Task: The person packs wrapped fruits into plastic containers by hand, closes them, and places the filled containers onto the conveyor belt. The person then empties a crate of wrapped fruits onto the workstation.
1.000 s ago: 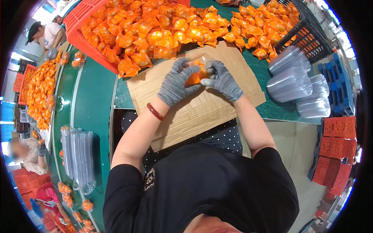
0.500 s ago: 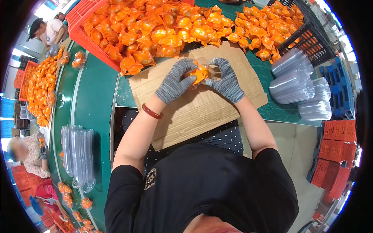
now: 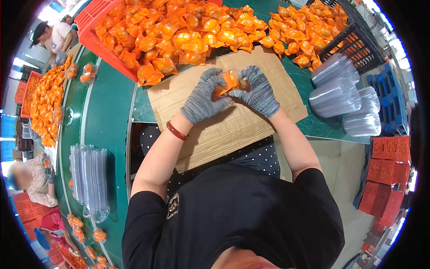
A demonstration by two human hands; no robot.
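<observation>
Head camera view: I have an orange-wrapped item (image 3: 230, 81) between my two gloved hands, over the cardboard sheet (image 3: 224, 134) — its long axis seems to slant from near my left palm up and away toward the right, though my fingers hide its ends and I can't tell which end is its top. It lies to the right of my left hand (image 3: 204, 96), whose fingers are curled onto its near left side, and to the left of my right hand (image 3: 257, 92), whose thumb presses its lower edge with the fingers bent in close behind. Both hands are closed on it, not touching each other as far as I can see. The cardboard sits at a slant on the green table (image 3: 293, 78), partly over my dotted lap (image 3: 260, 157). Beyond it are heaps of orange-wrapped pieces (image 3: 179, 38), with a red crate (image 3: 96, 42) on the left and a black crate (image 3: 354, 47) on the right — stacks of clear plastic containers (image 3: 335, 97) stand near my right side. More clear stacks (image 3: 92, 179) lie on the green surface to my left, and co-workers (image 3: 58, 38) are farther off
</observation>
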